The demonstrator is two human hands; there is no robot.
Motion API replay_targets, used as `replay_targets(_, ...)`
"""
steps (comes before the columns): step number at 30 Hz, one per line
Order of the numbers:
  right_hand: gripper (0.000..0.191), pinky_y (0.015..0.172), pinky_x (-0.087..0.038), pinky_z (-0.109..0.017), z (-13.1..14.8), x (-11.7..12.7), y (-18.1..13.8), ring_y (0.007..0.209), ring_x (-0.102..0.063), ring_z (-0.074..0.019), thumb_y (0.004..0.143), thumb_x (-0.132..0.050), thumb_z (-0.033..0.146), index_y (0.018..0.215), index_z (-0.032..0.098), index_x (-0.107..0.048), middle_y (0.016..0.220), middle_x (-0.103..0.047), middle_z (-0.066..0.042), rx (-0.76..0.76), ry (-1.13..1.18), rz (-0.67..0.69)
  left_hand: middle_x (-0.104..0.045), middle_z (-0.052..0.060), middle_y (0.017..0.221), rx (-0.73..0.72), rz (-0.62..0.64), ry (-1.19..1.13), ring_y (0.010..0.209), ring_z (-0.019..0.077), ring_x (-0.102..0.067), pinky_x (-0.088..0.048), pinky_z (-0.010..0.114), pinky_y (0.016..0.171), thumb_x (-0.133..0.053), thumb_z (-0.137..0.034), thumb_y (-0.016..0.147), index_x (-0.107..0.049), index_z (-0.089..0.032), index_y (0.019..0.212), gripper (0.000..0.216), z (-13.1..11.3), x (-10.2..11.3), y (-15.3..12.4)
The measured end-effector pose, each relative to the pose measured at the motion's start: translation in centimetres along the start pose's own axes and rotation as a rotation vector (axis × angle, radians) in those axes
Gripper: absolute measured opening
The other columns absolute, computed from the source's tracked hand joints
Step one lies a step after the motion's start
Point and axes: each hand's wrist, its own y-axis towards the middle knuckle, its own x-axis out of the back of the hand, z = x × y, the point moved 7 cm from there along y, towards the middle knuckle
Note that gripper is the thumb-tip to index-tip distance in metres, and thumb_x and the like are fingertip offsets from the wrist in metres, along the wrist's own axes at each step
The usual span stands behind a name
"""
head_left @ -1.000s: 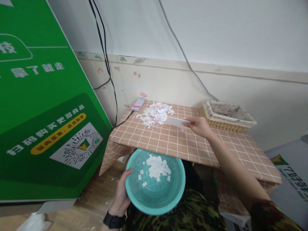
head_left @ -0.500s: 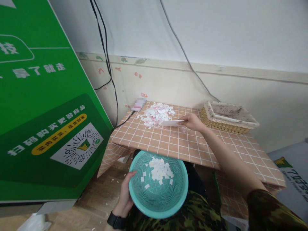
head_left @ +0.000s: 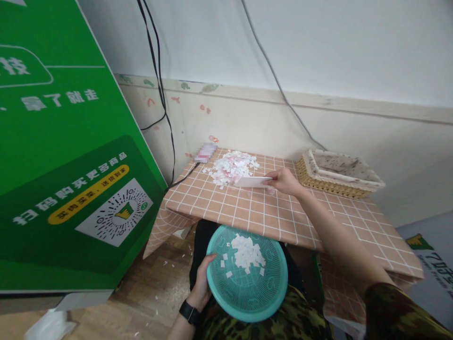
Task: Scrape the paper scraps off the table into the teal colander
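Note:
My left hand grips the rim of a teal plastic basket held over my lap, below the table's front edge. Small white paper scraps lie inside it. My right hand reaches across the checked tabletop and pinches a flat white card. The card's far end touches a heap of white and pink paper scraps near the table's back left.
A wicker tray with a cloth lining stands at the back right of the table. A large green printed board leans on the left. Black cables hang down the wall. A blurred small item lies by the heap.
The teal basket and my left hand have shifted right and slightly down. My right hand with the card has moved a little left, closer to the heap.

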Motion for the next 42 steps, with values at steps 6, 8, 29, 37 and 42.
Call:
replay_targets(6, 0.017, 0.055, -0.040, -0.023, 0.7, -1.0, 1.5, 0.060, -0.057, -0.0134, 0.074, -0.058, 0.025, 0.076, 0.016, -0.072, 0.065, -0.066, 0.000, 0.025, 0.001, 0.038, -0.073, 0.011, 0.077, -0.018, 0.005, 0.021, 0.068, 0.0234, -0.065, -0.049, 0.039, 0.075, -0.061, -0.034, 0.073, -0.069, -0.009, 0.085, 0.029, 0.3, 0.8, 0.5)
replay_targets(8, 0.016, 0.056, -0.041, -0.023, 0.9, -1.3, 2.1, 0.062, -0.058, -0.0139, 0.074, -0.058, 0.024, 0.077, 0.016, -0.072, 0.066, -0.067, 0.000, 0.023, 0.018, 0.064, -0.073, 0.011, 0.078, -0.018, 0.004, 0.027, 0.069, 0.0235, -0.065, -0.049, 0.039, 0.076, -0.061, -0.034, 0.073, -0.069, -0.009, 0.085, 0.029, 0.3, 0.9, 0.7)
replay_targets(29, 0.016, 0.061, -0.046, -0.025, 1.2, 2.1, 1.0, 0.064, -0.061, -0.0145, 0.068, -0.066, 0.029, 0.078, 0.018, -0.073, 0.067, -0.068, -0.002, 0.018, 0.062, 0.196, -0.073, 0.010, 0.078, -0.027, 0.001, 0.027, 0.068, 0.0231, -0.066, -0.050, 0.038, 0.075, -0.062, -0.034, 0.072, -0.068, -0.010, 0.085, 0.028, -0.1, 0.5, 0.2)
replay_targets(37, 0.024, 0.054, -0.048, -0.025, 6.7, -2.7, -5.0, 0.066, -0.062, -0.0158, 0.074, -0.062, 0.034, 0.089, 0.016, -0.069, 0.079, -0.068, -0.004, -0.151, 0.460, 0.066, -0.073, 0.009, 0.078, -0.026, -0.014, 0.037, 0.069, 0.0227, -0.066, -0.050, 0.038, 0.074, -0.063, -0.032, 0.071, -0.068, -0.010, 0.085, 0.026, -0.2, 0.1, 0.0)
replay_targets(42, 0.028, 0.051, -0.051, -0.025, 5.2, -5.8, -6.6, 0.065, -0.063, -0.0159, 0.073, -0.062, 0.031, 0.097, 0.017, -0.067, 0.081, -0.068, -0.006, -0.301, 0.614, 0.029, -0.073, 0.009, 0.076, -0.016, -0.042, 0.027, 0.067, 0.0229, -0.066, -0.050, 0.038, 0.073, -0.065, -0.030, 0.069, -0.068, -0.010, 0.083, 0.024, -0.2, 0.3, -0.2)
